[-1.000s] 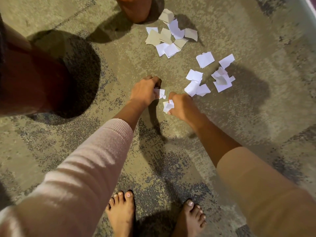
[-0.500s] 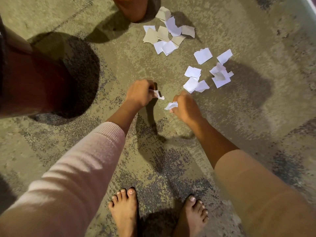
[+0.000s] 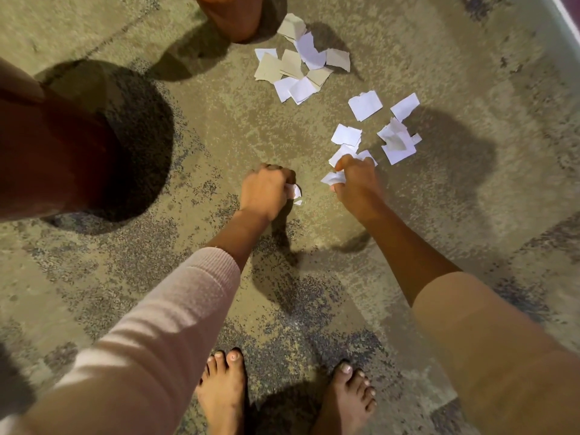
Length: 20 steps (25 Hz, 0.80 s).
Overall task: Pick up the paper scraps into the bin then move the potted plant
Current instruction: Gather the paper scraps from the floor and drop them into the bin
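Observation:
White and tan paper scraps lie on the carpet in two loose groups: a far pile (image 3: 298, 62) near the terracotta pot (image 3: 233, 17), and a nearer scatter (image 3: 381, 133) to the right. My left hand (image 3: 266, 191) is a fist closed on white scraps, low over the carpet. My right hand (image 3: 354, 182) holds crumpled scraps and its fingers touch the closest pieces of the right scatter. Only the pot's lower part shows at the top edge; the plant is out of view. The bin's dark reddish wall (image 3: 56, 158) fills the left edge.
Patterned beige and grey carpet (image 3: 314, 293) covers the floor. My two bare feet (image 3: 282, 394) stand at the bottom centre. A pale strip crosses the top right corner (image 3: 569, 14). The bin casts a large round shadow beside the left hand.
My right hand has moved forward and right, from beside the left hand to the nearest scraps of the right scatter. The left hand has stayed almost in place, still closed on paper.

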{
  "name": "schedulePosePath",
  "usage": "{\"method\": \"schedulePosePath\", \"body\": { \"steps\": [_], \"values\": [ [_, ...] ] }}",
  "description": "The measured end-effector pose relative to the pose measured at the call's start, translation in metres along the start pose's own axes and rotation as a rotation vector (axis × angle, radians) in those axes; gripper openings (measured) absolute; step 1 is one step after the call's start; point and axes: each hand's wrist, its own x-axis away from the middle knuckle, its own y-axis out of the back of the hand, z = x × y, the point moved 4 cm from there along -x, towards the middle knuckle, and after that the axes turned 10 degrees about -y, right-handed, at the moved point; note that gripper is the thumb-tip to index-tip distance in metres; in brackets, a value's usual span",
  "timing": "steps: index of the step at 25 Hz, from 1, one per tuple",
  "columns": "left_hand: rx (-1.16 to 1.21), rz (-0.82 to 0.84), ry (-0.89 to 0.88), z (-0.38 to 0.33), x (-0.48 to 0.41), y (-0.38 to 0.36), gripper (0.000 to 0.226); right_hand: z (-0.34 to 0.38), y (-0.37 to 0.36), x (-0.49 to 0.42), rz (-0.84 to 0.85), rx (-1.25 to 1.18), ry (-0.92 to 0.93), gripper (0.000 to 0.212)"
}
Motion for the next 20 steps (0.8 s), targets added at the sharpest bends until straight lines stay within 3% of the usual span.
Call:
{"method": "schedulePosePath", "body": {
  "steps": [8, 12, 16, 20],
  "values": [
    [0.01, -0.04, -0.184, -0.023, -0.032, 0.021, 0.022, -0.018, 0.049, -0.014, -0.316, 0.184, 0.002, 0.022],
    [-0.056, -0.022, -0.363, -0.069, -0.077, 0.03, 0.016, -0.035, 0.059, -0.041, -0.141, 0.212, -0.123, 0.02],
    [-0.092, 0.135, -0.435, -0.091, -0.103, 0.016, 0.02, -0.051, 0.044, -0.059, 0.118, 0.227, -0.149, 0.027],
    [-0.092, 0.058, -0.45, -0.094, -0.09, 0.006, 0.033, -0.049, 0.032, -0.045, -0.034, 0.202, -0.031, 0.026]
  ]
}}
